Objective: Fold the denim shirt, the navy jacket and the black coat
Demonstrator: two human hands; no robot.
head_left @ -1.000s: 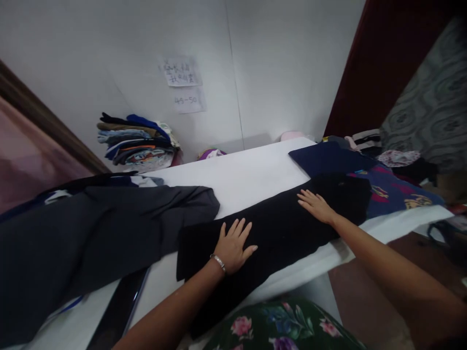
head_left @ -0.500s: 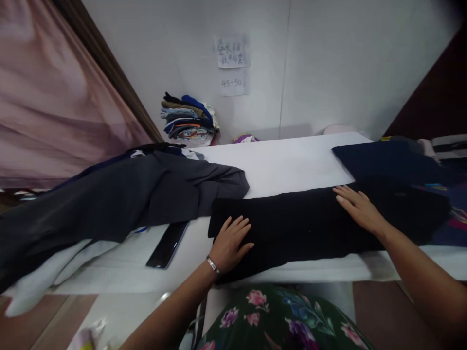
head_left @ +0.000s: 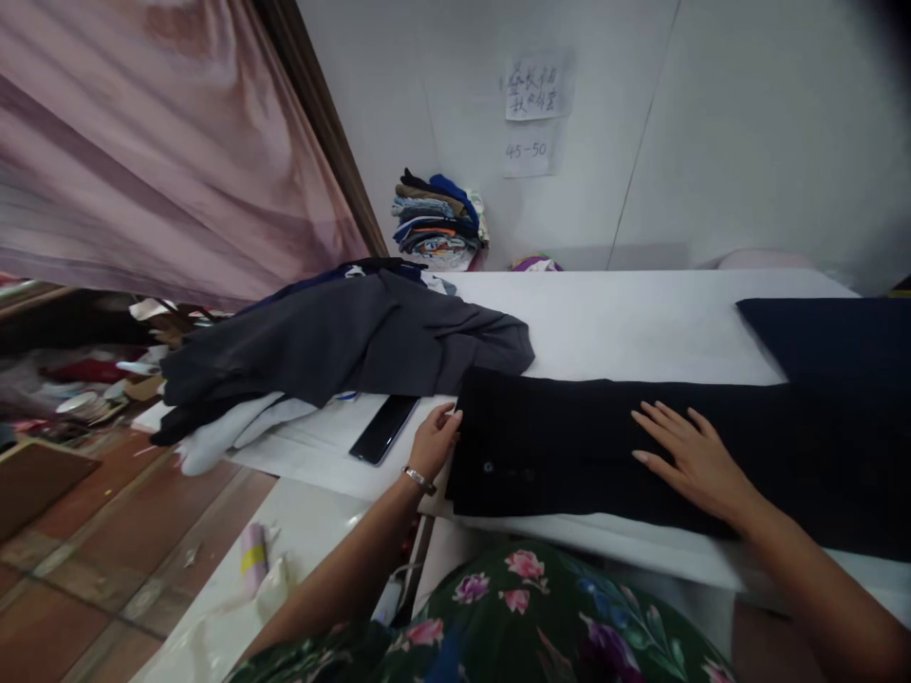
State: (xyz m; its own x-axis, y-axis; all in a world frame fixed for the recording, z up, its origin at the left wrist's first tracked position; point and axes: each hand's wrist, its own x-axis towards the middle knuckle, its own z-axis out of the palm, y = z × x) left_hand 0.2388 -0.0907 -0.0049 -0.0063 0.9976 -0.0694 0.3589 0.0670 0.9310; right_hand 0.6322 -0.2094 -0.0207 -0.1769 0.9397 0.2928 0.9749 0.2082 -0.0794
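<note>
A long black garment [head_left: 569, 427] lies flat in a strip along the table's front, with a small round button near its left end. My left hand [head_left: 436, 441], with a bracelet at the wrist, is at that left edge, its fingers and thumb closed on the cloth. Flat on the upper side, towards the middle, rests my right hand [head_left: 690, 455], fingers spread. To the left, a dark grey garment [head_left: 356, 327] lies in a loose heap and touches the black one's corner. A black phone [head_left: 385, 429] lies between the heap and my left hand.
Navy cloth [head_left: 840, 332] lies on the right of the white table [head_left: 641, 327]. A folded clothes stack [head_left: 437, 218] stands by the back wall. Paper signs [head_left: 535, 90] hang above. A pink curtain [head_left: 234, 142] hangs at left; a pink-and-yellow roll [head_left: 253, 560] is low left.
My left hand has gone from lying on the black garment to its left edge. The garment's left end is straighter, and a button now shows. The view has turned left.
</note>
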